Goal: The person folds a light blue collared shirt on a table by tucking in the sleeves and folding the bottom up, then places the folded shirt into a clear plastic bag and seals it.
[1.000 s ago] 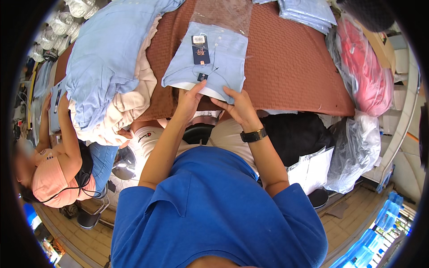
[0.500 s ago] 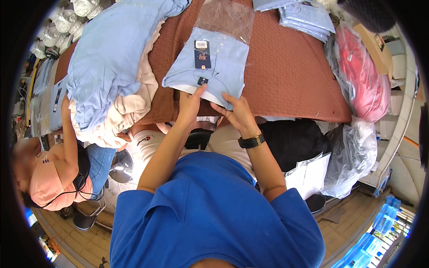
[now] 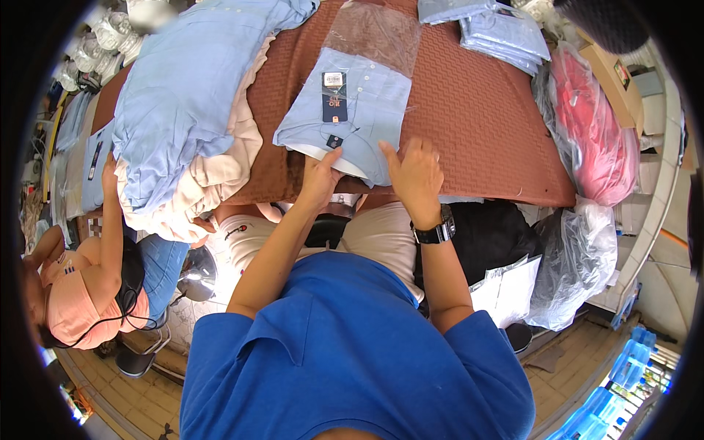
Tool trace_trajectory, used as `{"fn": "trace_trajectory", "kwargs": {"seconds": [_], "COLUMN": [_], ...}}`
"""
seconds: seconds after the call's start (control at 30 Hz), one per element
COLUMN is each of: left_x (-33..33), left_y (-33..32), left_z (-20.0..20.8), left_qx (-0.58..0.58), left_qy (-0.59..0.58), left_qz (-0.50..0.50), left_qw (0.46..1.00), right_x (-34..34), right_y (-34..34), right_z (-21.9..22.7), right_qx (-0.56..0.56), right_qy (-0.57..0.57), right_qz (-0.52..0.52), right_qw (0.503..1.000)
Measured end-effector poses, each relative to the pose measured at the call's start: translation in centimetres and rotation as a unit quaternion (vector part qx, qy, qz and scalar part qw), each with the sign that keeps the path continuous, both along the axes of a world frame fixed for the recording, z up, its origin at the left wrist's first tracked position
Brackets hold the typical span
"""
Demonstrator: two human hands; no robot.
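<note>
A folded light-blue shirt (image 3: 381, 103) lies on the brown-covered table in front of me, its upper part inside a clear plastic bag (image 3: 370, 33) whose far end stretches beyond it. A dark hang tag (image 3: 334, 103) rests on its front, and a small dark label (image 3: 334, 141) sits near the collar. My left hand (image 3: 320, 178) pinches the collar edge nearest me, thumb on top and fingers underneath. Beside the shirt's right near corner, my right hand (image 3: 416, 176) is raised with thumb and fingers apart, holding nothing. Whether its thumb touches the shirt I cannot tell.
Loose blue shirts (image 3: 191, 81) are heaped over cream cloth (image 3: 238, 143) at left, where a co-worker (image 3: 92, 293) sits. Bagged blue shirts (image 3: 506, 37) are stacked at far right. A red bundle in plastic (image 3: 587, 117) hangs by the table's right edge.
My right hand has let go of the shirt's near edge and moved right, its fingers spreading. My left hand keeps its pinch, and the shirt has shifted slightly to the right and nearer me.
</note>
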State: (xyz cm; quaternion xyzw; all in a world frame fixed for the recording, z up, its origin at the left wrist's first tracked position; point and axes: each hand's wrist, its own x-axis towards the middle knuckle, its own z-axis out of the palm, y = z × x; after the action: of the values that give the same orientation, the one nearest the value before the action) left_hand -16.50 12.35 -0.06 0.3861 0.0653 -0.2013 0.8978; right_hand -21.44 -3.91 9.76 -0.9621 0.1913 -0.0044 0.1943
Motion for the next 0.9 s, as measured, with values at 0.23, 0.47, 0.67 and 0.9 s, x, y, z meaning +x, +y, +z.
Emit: {"fn": "trace_trajectory", "kwargs": {"seconds": [0.23,0.47,0.67,0.9], "left_x": [0.4,0.4,1.6,4.0], "left_y": [-0.5,-0.7,-2.0,-4.1], "left_z": [-1.3,-0.9,-0.8,-1.0], "left_qx": [-0.015,-0.028,-0.037,-0.062], "left_qy": [-0.013,-0.031,-0.041,-0.063], "left_qz": [-0.006,0.013,0.014,0.021], "left_qw": [1.000,0.999,0.998,0.996], "right_x": [7.5,10.4,10.2,10.5], "right_y": [-0.2,-1.0,-0.5,-0.4], "right_z": [-4.6,-6.8,-6.2,-6.2], "right_qx": [-0.104,-0.091,-0.070,-0.114], "right_qy": [-0.304,-0.314,-0.286,-0.266], "right_qz": [0.191,0.205,0.192,0.193], "right_qw": [0.927,0.923,0.936,0.938]}}
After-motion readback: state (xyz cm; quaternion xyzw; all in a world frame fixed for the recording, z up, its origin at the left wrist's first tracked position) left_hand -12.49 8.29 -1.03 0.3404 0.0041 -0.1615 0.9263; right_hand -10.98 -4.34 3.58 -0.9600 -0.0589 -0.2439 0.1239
